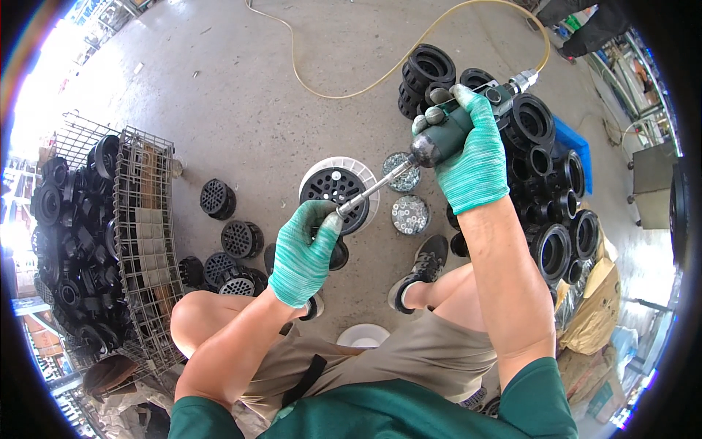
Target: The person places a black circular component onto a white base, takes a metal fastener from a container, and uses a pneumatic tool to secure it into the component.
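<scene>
Gloved in green, my right hand (472, 150) is wrapped round a dark green air ratchet wrench (442, 139) that is joined to a yellow hose. A long silver shaft (376, 186) runs from the tool down and left. Its far end meets the fingertips of my left hand (303, 252), which pinch there; the tip itself is hidden. Just beyond those fingers lies a round black slotted disc (333, 183) on a white bucket (371, 212). To its right are two round containers of small metal parts, washers (411, 214) in the nearer and small fasteners (401, 173) in the farther.
Left stands a wire cage (146, 205) full of black parts. Several black perforated discs (238, 239) lie between it and my knee. Black rings (530, 121) are piled at right before a blue bin (572, 150). The yellow hose (358, 94) loops over the floor; a person's legs (596, 33) show far right.
</scene>
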The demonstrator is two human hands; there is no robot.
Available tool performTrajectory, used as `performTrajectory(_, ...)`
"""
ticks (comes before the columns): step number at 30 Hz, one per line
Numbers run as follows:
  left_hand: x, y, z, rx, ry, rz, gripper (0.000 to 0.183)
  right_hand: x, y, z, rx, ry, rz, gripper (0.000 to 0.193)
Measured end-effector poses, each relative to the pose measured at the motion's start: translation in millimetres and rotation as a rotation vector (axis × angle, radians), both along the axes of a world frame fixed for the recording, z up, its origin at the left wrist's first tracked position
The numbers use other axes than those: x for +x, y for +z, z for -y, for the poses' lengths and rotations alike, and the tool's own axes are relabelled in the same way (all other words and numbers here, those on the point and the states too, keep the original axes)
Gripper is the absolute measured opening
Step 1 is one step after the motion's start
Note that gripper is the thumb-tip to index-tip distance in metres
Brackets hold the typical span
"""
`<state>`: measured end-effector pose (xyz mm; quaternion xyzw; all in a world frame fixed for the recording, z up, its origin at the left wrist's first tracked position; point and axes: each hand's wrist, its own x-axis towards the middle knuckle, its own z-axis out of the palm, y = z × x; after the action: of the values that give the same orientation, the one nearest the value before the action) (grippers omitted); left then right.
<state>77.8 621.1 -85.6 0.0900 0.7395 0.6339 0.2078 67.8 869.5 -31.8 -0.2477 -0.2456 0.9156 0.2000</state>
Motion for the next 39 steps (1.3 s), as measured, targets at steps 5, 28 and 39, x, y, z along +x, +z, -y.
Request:
performTrajectory(5, -4, 2, 6, 0.095, -0.002, 0.301, 0.022, 3, -1, 0, -0.003, 0.004, -0.017, 0.016)
performTrajectory(28, -33, -93, -22, -0.671, -0.332, -0.357, 0.024, 8, -51, 49, 0.618, 0.258, -0.086, 0.022)
performTrajectory(39, -37, -91, -21, -0.785, -0.409, -0.337, 0.024, 15, -54, 58, 0.651, 0.283, -0.165, 0.022)
